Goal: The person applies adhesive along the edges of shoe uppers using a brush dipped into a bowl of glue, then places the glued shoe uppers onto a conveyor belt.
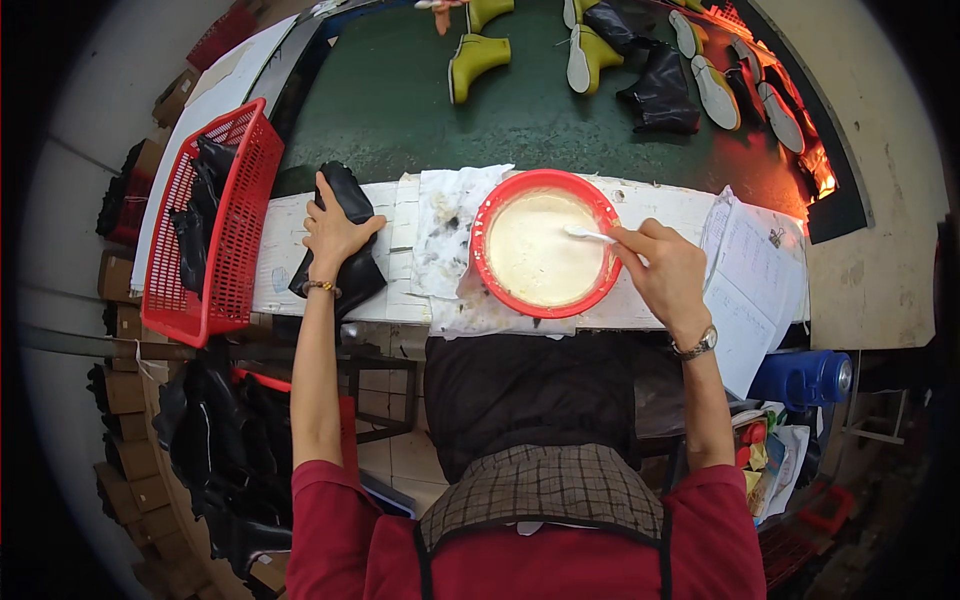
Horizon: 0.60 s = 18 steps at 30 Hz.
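My left hand (338,238) lies spread over a black leather boot upper (362,277) on the white-covered bench edge, its thumb pointing right and fingers apart. Right of it stands a red plastic basin (483,215) holding cream-coloured liquid (535,250). Fingers closed, my right hand (660,265) pinches a thin white brush-like tool (590,235) over the basin's right side. Its handle is mostly hidden in my hand, and I cannot tell whether the tip touches the liquid. A stained white cloth (445,230) lies under and beside the basin.
A red basket (225,275) with black uppers stands at left. Beyond the bench, a green surface (390,90) carries yellow boot lasts (476,65), black uppers (665,90) and white-soled pieces near an orange glow. Papers (755,270) and a blue jug (800,380) are at right.
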Each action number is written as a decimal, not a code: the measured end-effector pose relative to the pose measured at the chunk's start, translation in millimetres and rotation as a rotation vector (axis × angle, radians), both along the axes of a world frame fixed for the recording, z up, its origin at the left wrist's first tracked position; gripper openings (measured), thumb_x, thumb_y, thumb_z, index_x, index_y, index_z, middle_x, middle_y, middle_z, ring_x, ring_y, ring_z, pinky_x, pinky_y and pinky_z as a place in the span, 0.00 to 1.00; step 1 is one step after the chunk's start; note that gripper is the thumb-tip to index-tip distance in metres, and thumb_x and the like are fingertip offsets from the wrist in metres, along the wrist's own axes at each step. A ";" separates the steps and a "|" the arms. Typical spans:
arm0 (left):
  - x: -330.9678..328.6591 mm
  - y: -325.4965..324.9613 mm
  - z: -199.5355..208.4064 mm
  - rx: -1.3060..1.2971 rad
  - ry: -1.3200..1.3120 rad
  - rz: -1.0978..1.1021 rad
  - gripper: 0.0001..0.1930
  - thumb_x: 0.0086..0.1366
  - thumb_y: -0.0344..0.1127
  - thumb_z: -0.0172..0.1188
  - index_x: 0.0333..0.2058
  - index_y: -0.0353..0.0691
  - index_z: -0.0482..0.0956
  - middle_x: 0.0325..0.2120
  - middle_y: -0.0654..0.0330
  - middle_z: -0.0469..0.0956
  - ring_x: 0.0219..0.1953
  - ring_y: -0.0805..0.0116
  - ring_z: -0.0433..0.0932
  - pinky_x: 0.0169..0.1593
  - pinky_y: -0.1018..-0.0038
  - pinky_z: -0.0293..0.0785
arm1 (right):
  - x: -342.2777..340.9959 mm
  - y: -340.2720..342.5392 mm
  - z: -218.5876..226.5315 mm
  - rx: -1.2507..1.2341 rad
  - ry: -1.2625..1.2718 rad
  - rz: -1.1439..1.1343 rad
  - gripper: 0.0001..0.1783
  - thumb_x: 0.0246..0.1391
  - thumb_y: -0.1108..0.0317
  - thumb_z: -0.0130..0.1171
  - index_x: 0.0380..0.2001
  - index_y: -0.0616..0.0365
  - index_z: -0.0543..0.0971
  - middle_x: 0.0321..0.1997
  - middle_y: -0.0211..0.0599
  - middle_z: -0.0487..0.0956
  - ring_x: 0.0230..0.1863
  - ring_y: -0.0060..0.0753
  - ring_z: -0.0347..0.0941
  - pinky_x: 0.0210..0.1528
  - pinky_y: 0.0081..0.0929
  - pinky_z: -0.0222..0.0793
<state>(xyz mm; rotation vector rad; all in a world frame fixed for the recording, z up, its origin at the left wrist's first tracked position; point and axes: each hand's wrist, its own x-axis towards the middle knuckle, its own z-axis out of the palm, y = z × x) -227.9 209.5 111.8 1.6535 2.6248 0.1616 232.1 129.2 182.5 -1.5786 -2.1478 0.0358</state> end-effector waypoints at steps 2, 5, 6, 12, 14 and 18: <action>-7.5 7.3 -6.0 0.048 -0.052 -0.017 0.72 0.45 0.61 0.77 0.77 0.52 0.33 0.61 0.30 0.65 0.61 0.29 0.69 0.60 0.40 0.68 | -4.9 1.5 -2.3 0.015 -0.072 0.038 0.09 0.54 0.63 0.67 0.39 0.45 0.89 0.30 0.29 0.78 0.32 0.35 0.78 0.32 0.36 0.73; -35.5 5.2 -12.2 0.194 -0.190 -0.059 0.66 0.49 0.56 0.76 0.76 0.47 0.38 0.59 0.33 0.69 0.58 0.31 0.72 0.58 0.39 0.69 | -9.4 1.4 -1.3 -0.015 -0.170 0.120 0.07 0.53 0.64 0.66 0.36 0.46 0.88 0.32 0.30 0.77 0.34 0.36 0.78 0.33 0.38 0.74; -45.5 4.4 -11.3 0.293 -0.277 -0.103 0.63 0.51 0.54 0.75 0.76 0.44 0.41 0.57 0.34 0.71 0.56 0.31 0.74 0.58 0.41 0.71 | -8.0 -1.4 0.9 -0.027 -0.145 0.116 0.07 0.52 0.64 0.67 0.36 0.46 0.88 0.33 0.30 0.77 0.34 0.36 0.78 0.33 0.38 0.74; -5.2 -4.8 3.7 0.263 -0.149 -0.118 0.69 0.48 0.69 0.74 0.76 0.39 0.43 0.58 0.31 0.70 0.56 0.31 0.74 0.57 0.42 0.71 | 7.1 -17.4 -6.6 -0.077 0.078 -0.042 0.09 0.58 0.64 0.67 0.43 0.47 0.88 0.31 0.32 0.78 0.27 0.36 0.77 0.29 0.34 0.71; 2.5 -0.7 2.0 0.218 -0.182 -0.082 0.71 0.46 0.71 0.74 0.76 0.39 0.41 0.59 0.30 0.68 0.58 0.31 0.72 0.57 0.40 0.70 | 0.1 -21.1 1.6 -0.066 0.207 -0.058 0.11 0.58 0.65 0.68 0.44 0.47 0.87 0.31 0.32 0.78 0.26 0.35 0.76 0.29 0.33 0.70; 1.3 10.9 -5.2 0.074 -0.070 -0.003 0.76 0.43 0.74 0.75 0.76 0.41 0.36 0.61 0.28 0.63 0.63 0.30 0.65 0.56 0.38 0.68 | 5.9 -23.9 -5.0 -0.098 0.261 -0.087 0.15 0.57 0.68 0.69 0.48 0.49 0.86 0.30 0.33 0.77 0.24 0.31 0.73 0.27 0.29 0.67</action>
